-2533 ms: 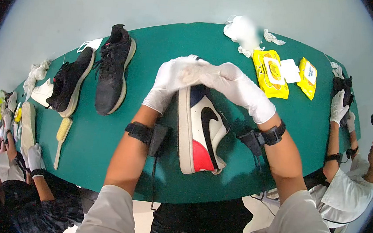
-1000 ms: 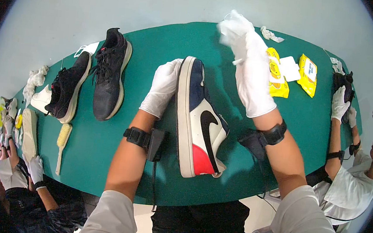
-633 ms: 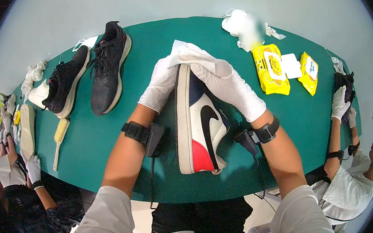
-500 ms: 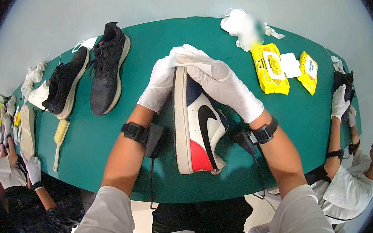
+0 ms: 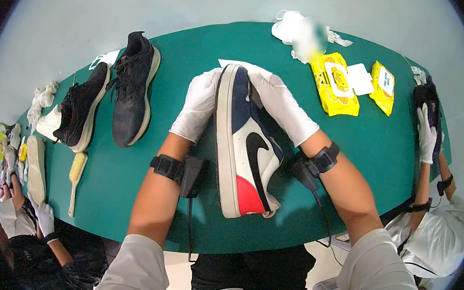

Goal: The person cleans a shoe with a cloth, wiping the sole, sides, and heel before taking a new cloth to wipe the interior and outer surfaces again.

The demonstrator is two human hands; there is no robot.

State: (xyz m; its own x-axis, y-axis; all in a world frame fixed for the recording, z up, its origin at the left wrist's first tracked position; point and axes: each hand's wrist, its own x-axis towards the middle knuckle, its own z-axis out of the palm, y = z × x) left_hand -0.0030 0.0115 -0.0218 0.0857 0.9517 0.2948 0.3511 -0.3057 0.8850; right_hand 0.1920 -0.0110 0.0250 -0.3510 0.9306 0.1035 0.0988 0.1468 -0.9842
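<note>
A white, navy and red sneaker (image 5: 251,146) with a black swoosh lies on its side on the green table, sole edge to the left and toe pointing away. My left hand (image 5: 198,104), in a white glove, holds the toe end from the left, its fingers partly hidden behind the sole. On the other side, my gloved right hand (image 5: 281,102) grips the upper near the toe, with its fingertips tucked out of sight. A white edge, cloth or glove material, shows just beyond the toe.
Two black shoes (image 5: 132,91) and a brush (image 5: 75,182) are on the left of the green table (image 5: 196,49). Yellow wipe packs (image 5: 335,85) and crumpled white material (image 5: 290,27) lie at the upper right. People with gloved hands work at both sides.
My right hand has moved off the top of the toe to the shoe's right side, uncovering the navy toe. The person's hands at the right have shifted on a dark shoe.
</note>
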